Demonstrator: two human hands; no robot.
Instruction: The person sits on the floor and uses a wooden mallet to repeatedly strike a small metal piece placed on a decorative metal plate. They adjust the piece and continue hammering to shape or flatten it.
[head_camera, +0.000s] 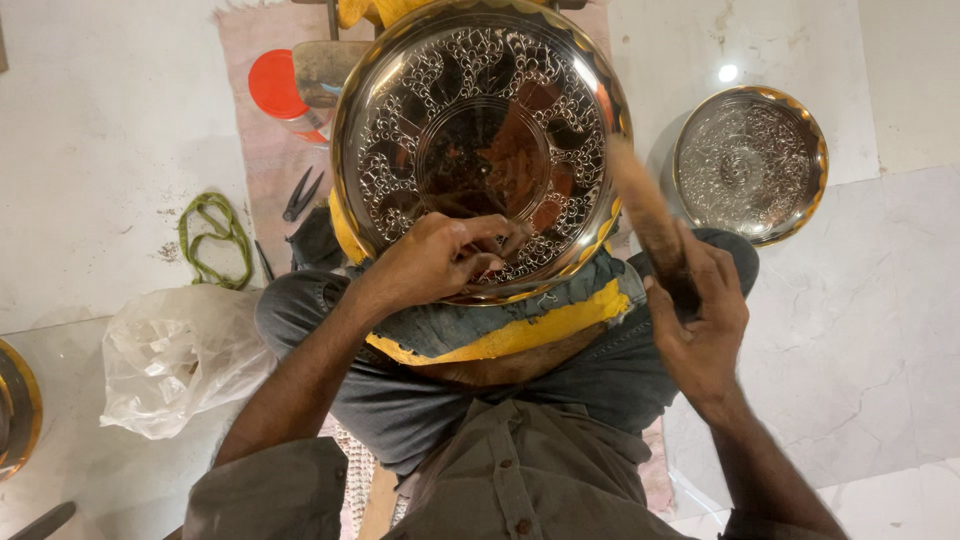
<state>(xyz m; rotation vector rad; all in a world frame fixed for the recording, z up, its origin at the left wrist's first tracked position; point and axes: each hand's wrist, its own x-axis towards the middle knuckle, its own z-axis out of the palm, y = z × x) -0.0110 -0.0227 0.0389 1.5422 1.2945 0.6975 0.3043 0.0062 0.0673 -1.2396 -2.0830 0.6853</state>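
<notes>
Head view looks straight down on a person sitting with a large engraved metal plate (480, 140) propped on the lap, its rim resting on a blue and yellow pad (520, 325) across the knees. The left hand (440, 260) sits on the plate's near rim, fingers curled together and pinched on something small against the metal, probably a fine punch, though the tool itself is too hidden to name.

The right hand (700, 310) is off the plate, just to its right, clamped around a wooden mallet (650, 215). The mallet's long axis runs from the fist up and slightly left, so its blurred head lies near the plate's right rim, while the pinched spot lies left of and a little above the fist. Of the two hands, the left is the one touching the plate; the right is near but apart.

A second, smaller plate (750, 165) lies on the floor well to the right. Pliers (300, 195), a green cord (213, 240) and a plastic bag (180, 355) lie to the left.
</notes>
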